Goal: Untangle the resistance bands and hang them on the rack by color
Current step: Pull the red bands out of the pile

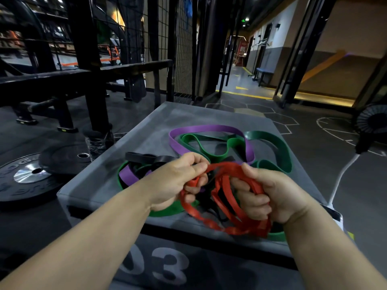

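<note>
I log 4 grps: red bands [230, 167], purple bands [209, 128], green bands [280, 147], black bands [144, 156]; qty per grp unclear. 2 weight plates [27, 185], 1 box [167, 118].

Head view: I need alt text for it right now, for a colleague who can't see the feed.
The left hand and right hand both grip a tangle of red band loops over a grey box. A purple band, green bands and a black band lie tangled on the box top beyond the hands.
</note>
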